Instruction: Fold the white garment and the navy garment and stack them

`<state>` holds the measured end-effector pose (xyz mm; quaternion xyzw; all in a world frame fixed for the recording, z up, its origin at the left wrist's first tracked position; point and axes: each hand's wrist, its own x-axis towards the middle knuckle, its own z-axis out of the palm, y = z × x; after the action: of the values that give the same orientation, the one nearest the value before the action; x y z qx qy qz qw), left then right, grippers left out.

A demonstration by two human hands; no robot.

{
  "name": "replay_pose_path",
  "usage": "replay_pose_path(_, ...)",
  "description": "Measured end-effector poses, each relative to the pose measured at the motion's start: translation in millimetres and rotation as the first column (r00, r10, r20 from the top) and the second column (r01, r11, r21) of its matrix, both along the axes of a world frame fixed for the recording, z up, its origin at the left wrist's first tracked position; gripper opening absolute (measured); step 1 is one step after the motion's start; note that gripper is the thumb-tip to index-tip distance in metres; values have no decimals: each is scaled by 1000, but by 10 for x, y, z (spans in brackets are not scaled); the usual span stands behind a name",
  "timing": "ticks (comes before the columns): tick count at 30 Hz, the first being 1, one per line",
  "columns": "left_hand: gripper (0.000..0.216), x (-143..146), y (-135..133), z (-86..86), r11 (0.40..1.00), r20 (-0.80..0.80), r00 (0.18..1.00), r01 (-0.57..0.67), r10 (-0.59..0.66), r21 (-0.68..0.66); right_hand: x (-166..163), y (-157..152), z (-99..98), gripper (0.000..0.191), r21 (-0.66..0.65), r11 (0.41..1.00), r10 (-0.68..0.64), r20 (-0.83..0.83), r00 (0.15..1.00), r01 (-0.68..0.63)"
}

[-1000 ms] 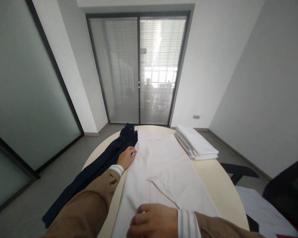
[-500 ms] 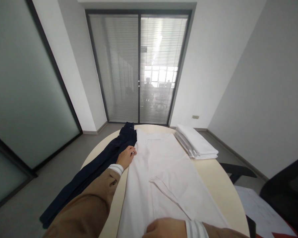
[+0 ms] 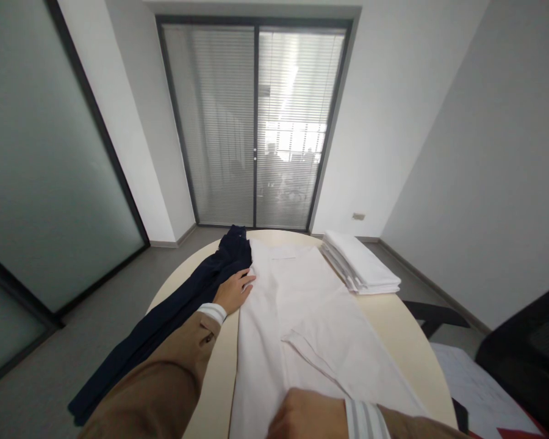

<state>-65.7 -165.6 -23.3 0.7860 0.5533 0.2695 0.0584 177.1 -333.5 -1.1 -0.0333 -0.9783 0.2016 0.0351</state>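
Observation:
A long white garment (image 3: 311,305) lies lengthwise over the round table, with a folded-over flap of cloth (image 3: 318,360) near its lower middle. My left hand (image 3: 234,291) rests at its upper left edge, fingers stretched out and tips on the cloth. At the near end, my right hand (image 3: 308,414) is closed on the white garment, knuckles up; its fingertips are hidden and the frame's bottom edge cuts it off. Dark blue trousers (image 3: 178,311) lie along the table's left side, partly behind my left forearm and hanging past the edge.
A stack of folded white cloth (image 3: 361,262) sits at the far right of the pale round table (image 3: 388,329). A black chair (image 3: 531,347) and a surface with papers (image 3: 476,378) stand to the right. Beyond the table is a glass door with blinds (image 3: 256,122).
My left fingers have gone from curled to stretched out on the cloth. The garment's near part has shifted slightly right, and my right hand has moved a little up and right with it.

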Motion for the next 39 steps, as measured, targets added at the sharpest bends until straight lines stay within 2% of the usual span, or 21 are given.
replay_pose_path(1, 34, 6, -15, 13, 1000, -10, 1000, 0, 0, 3, -10, 32, 114, 33, 42, 994, -99, -2, 995, 99)
replay_pose_path(2, 35, 11, -28, 25, 1000, -17, 1000, -4, 4, 6, -18, 78, 223, 31, 68, 960, -273, 4, 962, 272)
replay_pose_path(3, 35, 16, -40, 37, 1000, -21, 1000, -9, 9, 6, -23, 139, 319, 32, 104, 852, -516, 0, 857, 513)
replay_pose_path(4, 36, 19, -49, 47, 1000, -25, 1000, -13, 13, 4, -23, 211, 393, 38, 129, 706, -704, 15, 710, 697)
replay_pose_path(5, 36, 21, -56, 56, 1000, -27, 1000, -17, 17, 1, -17, 291, 442, 44, 139, 574, -818, 38, 574, 807)
replay_pose_path(6, 36, 22, -60, 62, 1000, -28, 999, -19, 18, -2, -7, 372, 463, 48, 124, 476, -879, 58, 473, 871)
replay_pose_path(7, 36, 23, -63, 67, 1000, -29, 999, -18, 18, -4, 7, 450, 458, 49, 83, 421, -906, 86, 414, 903)
replay_pose_path(8, 36, 23, -64, 70, 1000, -28, 999, -17, 17, -4, 24, 520, 433, 48, 21, 403, -910, 116, 398, 915)
replay_pose_path(12, 37, 21, -73, 75, 1000, -14, 1000, -7, 7, -13, 84, 690, 249, 30, -318, 462, -826, 185, 532, 828)
replay_pose_path(14, 37, 21, -80, 79, 1000, -6, 1000, -3, 2, -18, 100, 715, 179, 28, -438, 434, -809, 196, 554, 788)
replay_pose_path(16, 37, 22, -86, 83, 1000, -8, 1000, -6, 6, -22, 107, 712, 146, 26, -470, 394, -819, 209, 534, 790)
replay_pose_path(17, 38, 21, -87, 83, 1000, -12, 1000, -10, 10, -24, 108, 703, 141, 24, -448, 396, -829, 201, 522, 802)
replay_pose_path(22, 40, 16, -61, 61, 1000, -56, 998, -1, 0, -25, 102, 630, 176, 18, -220, 485, -851, 104, 515, 846)
replay_pose_path(25, 42, 12, -40, 43, 999, -92, 996, 10, -13, -32, 104, 618, 201, 22, -152, 516, -831, 151, 536, 843)
replay_pose_path(30, 44, 13, -31, 21, 999, -81, 996, 20, -23, -39, 108, 670, 295, 16, -57, 541, -803, 262, 535, 839)
replay_pose_path(32, 47, 19, -35, 7, 999, -67, 998, 18, -19, -27, 91, 711, 375, 23, -1, 552, -794, 303, 526, 834)
replay_pose_path(35, 53, 31, -21, -4, 1000, -36, 999, -2, 1, -19, 27, 796, 509, 38, 139, 516, -846, 235, 478, 845)
replay_pose_path(37, 55, 35, 30, 8, 997, 12, 999, -47, 48, -68, -42, 869, 577, 37, 200, 472, -881, 134, 454, 858)
replay_pose_path(39, 50, 34, 134, 36, 981, 85, 990, -98, 113, -165, -120, 953, 605, 33, 224, 475, -878, 60, 474, 851)
